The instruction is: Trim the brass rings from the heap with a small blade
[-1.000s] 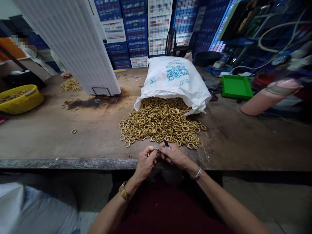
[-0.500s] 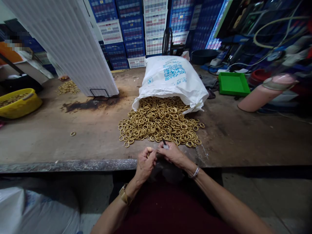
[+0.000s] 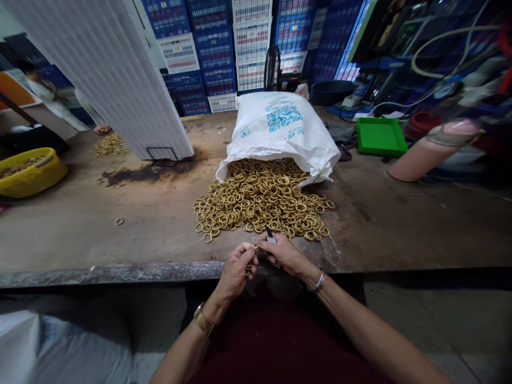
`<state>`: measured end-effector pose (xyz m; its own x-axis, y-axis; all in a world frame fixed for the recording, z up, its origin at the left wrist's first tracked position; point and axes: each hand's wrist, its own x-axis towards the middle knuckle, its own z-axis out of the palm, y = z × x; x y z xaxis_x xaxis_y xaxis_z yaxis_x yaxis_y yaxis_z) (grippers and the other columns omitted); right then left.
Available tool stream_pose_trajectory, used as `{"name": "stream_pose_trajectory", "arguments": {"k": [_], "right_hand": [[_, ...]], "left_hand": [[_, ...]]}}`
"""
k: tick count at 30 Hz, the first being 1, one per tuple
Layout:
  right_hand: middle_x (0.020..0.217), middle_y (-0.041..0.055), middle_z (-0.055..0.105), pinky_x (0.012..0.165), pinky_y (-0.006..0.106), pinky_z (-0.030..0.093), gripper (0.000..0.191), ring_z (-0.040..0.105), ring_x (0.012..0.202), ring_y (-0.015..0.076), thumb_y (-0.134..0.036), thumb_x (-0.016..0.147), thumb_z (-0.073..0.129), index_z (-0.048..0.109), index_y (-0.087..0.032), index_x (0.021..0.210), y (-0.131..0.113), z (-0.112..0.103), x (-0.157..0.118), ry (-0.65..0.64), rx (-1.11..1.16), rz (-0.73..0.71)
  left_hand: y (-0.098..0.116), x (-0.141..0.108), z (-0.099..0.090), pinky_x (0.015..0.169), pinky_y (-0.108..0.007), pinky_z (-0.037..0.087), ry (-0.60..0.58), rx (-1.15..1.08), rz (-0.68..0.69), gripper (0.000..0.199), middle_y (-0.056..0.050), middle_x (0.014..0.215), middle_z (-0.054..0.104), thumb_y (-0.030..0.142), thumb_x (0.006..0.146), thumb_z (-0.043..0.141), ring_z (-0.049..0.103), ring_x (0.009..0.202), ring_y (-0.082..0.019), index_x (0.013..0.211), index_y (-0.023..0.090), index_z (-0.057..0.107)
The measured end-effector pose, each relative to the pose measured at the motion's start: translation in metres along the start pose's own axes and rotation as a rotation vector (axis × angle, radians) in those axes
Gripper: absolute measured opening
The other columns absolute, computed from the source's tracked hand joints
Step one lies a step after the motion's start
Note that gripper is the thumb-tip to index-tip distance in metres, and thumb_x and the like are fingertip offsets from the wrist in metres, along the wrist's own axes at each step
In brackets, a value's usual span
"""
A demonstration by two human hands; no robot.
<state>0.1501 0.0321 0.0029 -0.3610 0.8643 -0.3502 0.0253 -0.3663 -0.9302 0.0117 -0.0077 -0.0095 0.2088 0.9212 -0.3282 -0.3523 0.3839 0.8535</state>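
My left hand (image 3: 239, 268) is closed on brass-coloured rings at the table's front edge, with one ring pinched between thumb and forefinger. A tan wrap covers one of its fingers. Close beside it, fingertips nearly touching, my right hand (image 3: 284, 253) grips a small tool (image 3: 271, 236) with a dark tip and a pale body. Just beyond both hands lies a heap of brass-coloured rings (image 3: 260, 205), spilling from the open mouth of a white sack (image 3: 280, 125). The tool's lower part is hidden in my fingers.
A single ring (image 3: 119, 221) lies on the wooden table (image 3: 156, 234). To the left stand a yellow basin (image 3: 32, 173) and an upright white panel (image 3: 120, 80), with another person (image 3: 52, 98) behind. A green tray (image 3: 381, 136) and a pink cylinder (image 3: 432, 152) are at the right.
My left hand has turned a little and its fingers have shifted, so the pinched ring and others in the palm now show. The view has moved slightly. My right hand still grips the tool.
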Motion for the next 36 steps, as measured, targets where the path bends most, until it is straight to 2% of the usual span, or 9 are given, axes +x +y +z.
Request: {"name": "stream_pose_trajectory", "arguments": {"k": [5,15,20,24,27,31,36], "right_hand": [[0.043,-0.0107,0.037,0.029,0.014,0.021,0.025,0.028,0.031,0.0026,-0.041,0.068,0.054,0.046,-0.018,0.072,0.002,0.001,0.002,0.007,-0.017,-0.016],[0.044,-0.0075,0.041,0.035,0.015,0.024,0.015,0.033,0.037,0.0034,-0.032,0.068,0.051,0.051,-0.016,0.068,-0.004,0.004,-0.001,0.083,-0.179,-0.096],[0.047,-0.0079,0.041,0.037,0.017,0.025,0.016,0.032,0.037,0.0046,-0.032,0.071,0.047,0.051,-0.017,0.075,0.002,0.002,0.002,0.095,-0.182,-0.09],[0.055,-0.0042,0.048,0.048,0.018,0.033,0.01,0.041,0.05,0.0077,-0.024,0.072,0.046,0.053,-0.017,0.071,0.012,-0.002,0.004,0.154,-0.444,-0.268],[0.062,-0.0014,0.053,0.055,0.02,0.034,0.013,0.044,0.056,0.0093,-0.015,0.072,0.042,0.055,-0.018,0.071,0.016,-0.003,0.0,0.078,-0.668,-0.398],[0.06,-0.001,0.054,0.053,0.02,0.032,0.014,0.044,0.053,0.0098,-0.012,0.072,0.041,0.054,-0.019,0.071,0.018,-0.001,-0.003,0.039,-0.812,-0.412],[0.063,-0.0003,0.056,0.054,0.02,0.033,0.016,0.046,0.055,0.0105,-0.011,0.072,0.041,0.055,-0.019,0.072,0.017,-0.001,-0.003,0.016,-0.847,-0.41]], "left_hand": [[-0.001,0.0,-0.002,0.038,-0.015,0.026,-0.025,-0.048,0.011,0.025,0.004,0.057,0.049,0.041,0.076,0.055,0.04,0.041,-0.003,0.076,0.017,0.047],[0.002,-0.001,-0.001,0.037,-0.015,0.026,-0.017,0.013,0.011,0.029,0.003,0.061,0.051,0.043,0.073,0.057,0.039,0.041,-0.003,0.073,0.016,0.046],[0.002,-0.003,-0.001,0.038,-0.015,0.026,-0.012,-0.011,0.011,0.03,0.004,0.06,0.049,0.044,0.072,0.058,0.039,0.042,-0.003,0.074,0.017,0.044],[0.004,-0.002,0.0,0.038,-0.015,0.026,-0.018,-0.036,0.026,0.031,0.004,0.061,0.049,0.045,0.071,0.058,0.04,0.043,-0.003,0.074,0.017,0.043],[0.006,-0.002,0.001,0.038,-0.015,0.027,-0.006,-0.027,0.037,0.032,0.004,0.062,0.05,0.046,0.071,0.059,0.04,0.043,-0.003,0.073,0.017,0.044],[0.005,-0.001,0.0,0.038,-0.014,0.027,-0.002,-0.015,0.048,0.029,0.004,0.062,0.05,0.043,0.072,0.059,0.04,0.043,-0.003,0.075,0.017,0.045],[0.001,0.001,-0.003,0.038,-0.015,0.028,0.028,0.07,0.07,0.031,0.004,0.061,0.05,0.046,0.071,0.057,0.04,0.042,-0.003,0.073,0.017,0.045]]}}
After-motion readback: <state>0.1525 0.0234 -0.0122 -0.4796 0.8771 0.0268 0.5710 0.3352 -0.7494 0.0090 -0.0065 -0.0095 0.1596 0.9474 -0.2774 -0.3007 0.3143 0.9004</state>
